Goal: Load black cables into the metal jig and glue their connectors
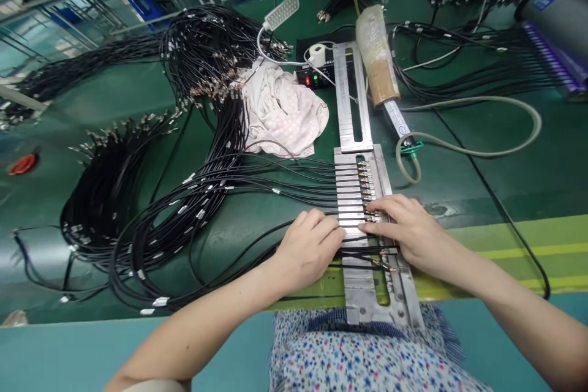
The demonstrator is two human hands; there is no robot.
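Note:
A slotted metal fixture (353,196) lies lengthwise in front of me, its near end over the table edge. Several black cables (303,185) run in from the left and lie across its grooves, with their small metal connectors (365,179) in a row along its channel. My left hand (310,248) is closed at the fixture's left edge, its curled fingers on a black cable. My right hand (408,229) reaches in from the right, with thumb and forefinger closed about the end of a cable. More cable ends (383,260) lie loosely across the lower part of the fixture.
Big bundles of black cable (202,55) and a coiled bundle (105,190) cover the left side. Behind the fixture are a crumpled cloth (285,107), a small lamp (281,12) and a black box (316,76). A wrapped tool (379,61) with a hose (500,98) lies to the right.

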